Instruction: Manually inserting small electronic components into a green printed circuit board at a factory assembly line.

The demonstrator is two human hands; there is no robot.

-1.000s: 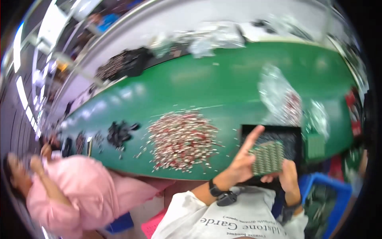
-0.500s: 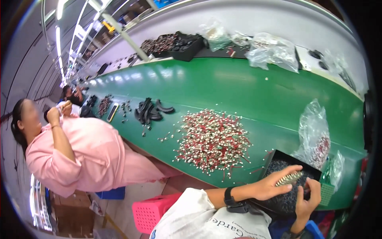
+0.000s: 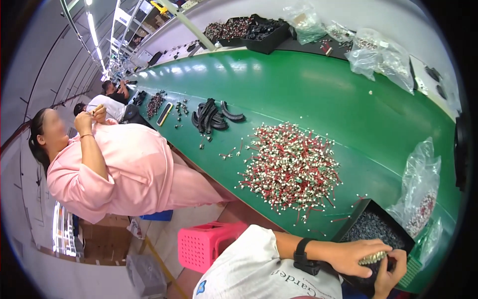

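Note:
My left hand is closed around a ridged brass-coloured strip, whose rows of metal teeth show between thumb and fingers. Right beside it, my right hand has its fingers bent together at the strip's right end. Whatever small part they may pinch there is too small to make out. Both hands are over the near side of a black tray filled with small dark pieces. To the left of the tray a big heap of small white connectors with red wires lies on the green table.
Clear plastic bags lie right of the tray, near a green perforated basket. Farther left are curved black strips and a phone. A co-worker in pink works at the left, near a pink stool. Black bins line the back.
The view has swung, so the table things sit farther right. My hands have come closer together, the right fingers now at the strip's end, and the strip is more covered by my left hand.

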